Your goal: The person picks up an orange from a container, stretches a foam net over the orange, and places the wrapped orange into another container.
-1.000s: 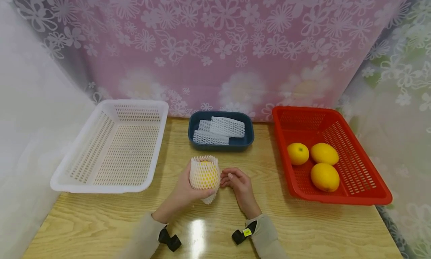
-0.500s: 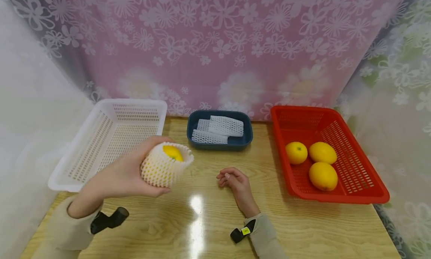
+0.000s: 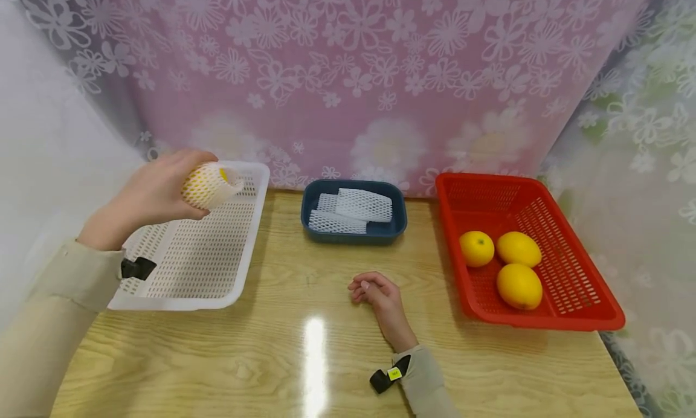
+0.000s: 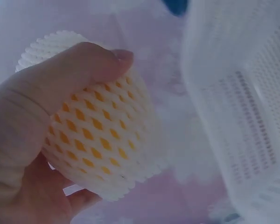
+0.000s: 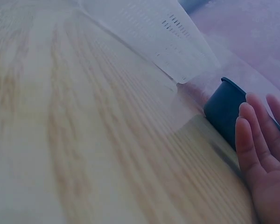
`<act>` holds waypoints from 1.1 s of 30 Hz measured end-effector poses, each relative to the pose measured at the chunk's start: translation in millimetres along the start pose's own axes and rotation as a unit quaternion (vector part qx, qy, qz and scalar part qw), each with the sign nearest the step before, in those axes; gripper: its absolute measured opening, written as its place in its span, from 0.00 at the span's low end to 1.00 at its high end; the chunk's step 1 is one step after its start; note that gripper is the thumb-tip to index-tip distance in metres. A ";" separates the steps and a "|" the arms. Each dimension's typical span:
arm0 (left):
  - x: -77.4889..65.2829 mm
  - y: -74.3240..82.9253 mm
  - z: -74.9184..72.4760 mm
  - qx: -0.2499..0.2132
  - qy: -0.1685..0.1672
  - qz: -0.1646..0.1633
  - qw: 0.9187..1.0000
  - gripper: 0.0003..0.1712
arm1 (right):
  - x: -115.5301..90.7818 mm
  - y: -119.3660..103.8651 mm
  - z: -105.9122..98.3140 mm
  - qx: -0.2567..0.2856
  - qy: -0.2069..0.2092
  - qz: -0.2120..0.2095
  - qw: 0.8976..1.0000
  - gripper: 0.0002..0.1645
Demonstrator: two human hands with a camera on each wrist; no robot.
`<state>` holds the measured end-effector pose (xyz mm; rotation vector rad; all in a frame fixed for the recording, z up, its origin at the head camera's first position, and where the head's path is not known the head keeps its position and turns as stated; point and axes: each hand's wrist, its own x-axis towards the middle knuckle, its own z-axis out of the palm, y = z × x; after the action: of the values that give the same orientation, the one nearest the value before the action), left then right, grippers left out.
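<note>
In the head view my left hand grips a yellow fruit wrapped in a white foam net, held above the back part of the white basket. A bit of bare yellow skin shows at the net's open end. From the left wrist view, my thumb lies across the net, with other fingers partly hidden behind it. My right hand rests near the table's middle, fingers loosely curled and holding nothing; in the right wrist view the dark blue tray lies beyond its fingers.
Several white foam nets lie flat in the blue tray at the back centre. On the right, a red basket holds 3 yellow fruits. A pink flowered curtain hangs behind the wooden table.
My left hand has carried the netted fruit from the table's middle, beside my right hand, leftward and away from me to over the white basket. The right hand stays in place.
</note>
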<state>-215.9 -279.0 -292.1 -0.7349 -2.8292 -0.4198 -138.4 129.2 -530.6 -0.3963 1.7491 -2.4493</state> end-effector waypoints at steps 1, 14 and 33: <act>3.9 -7.2 4.2 0.008 -0.009 -0.002 1.000 0.53 | 0.2 -0.1 -0.3 -0.002 0.000 0.000 1.000 0.22; 34.4 -72.4 68.9 -0.019 -0.164 -0.055 0.985 0.52 | 0.5 -1.1 -2.6 -0.001 -0.009 -0.005 1.000 0.23; 57.7 -88.2 115.6 -0.045 -0.224 -0.058 0.972 0.54 | 1.3 1.7 0.6 0.001 -0.010 -0.009 1.000 0.22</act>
<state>-322.1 -290.6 -406.3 -0.7658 -3.3080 -0.4520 -139.6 127.8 -531.8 -0.4360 1.7424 -2.4515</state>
